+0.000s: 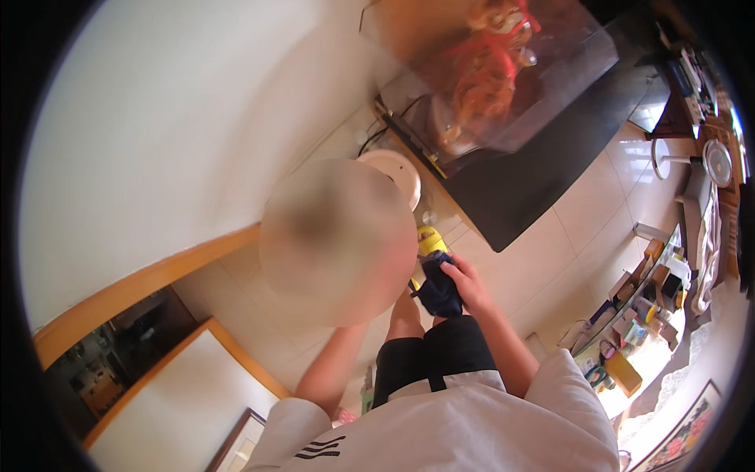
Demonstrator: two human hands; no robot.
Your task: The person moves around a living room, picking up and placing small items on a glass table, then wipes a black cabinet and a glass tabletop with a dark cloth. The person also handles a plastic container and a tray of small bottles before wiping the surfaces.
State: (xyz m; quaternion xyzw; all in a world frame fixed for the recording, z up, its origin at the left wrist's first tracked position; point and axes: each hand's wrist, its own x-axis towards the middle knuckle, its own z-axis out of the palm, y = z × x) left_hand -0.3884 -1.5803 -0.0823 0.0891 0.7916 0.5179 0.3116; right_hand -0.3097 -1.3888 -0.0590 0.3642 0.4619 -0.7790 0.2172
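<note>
My right hand grips a dark navy fabric bundle with a dark rounded end at its top. It resembles a folded compact umbrella, but the picture does not settle this. The bundle hangs in front of my black shorts, above the floor. From the left, my left forearm reaches up into a large round blurred patch. That blur covers my left hand and whatever may be in it. A yellow slipper on my foot shows just beyond the bundle.
A black-topped cabinet ahead bears a clear case with an orange-red ornament. Beside it stands a pale round lidded container. A glass table crowded with small boxes lies right; a wood-trimmed wall and doorway lie left.
</note>
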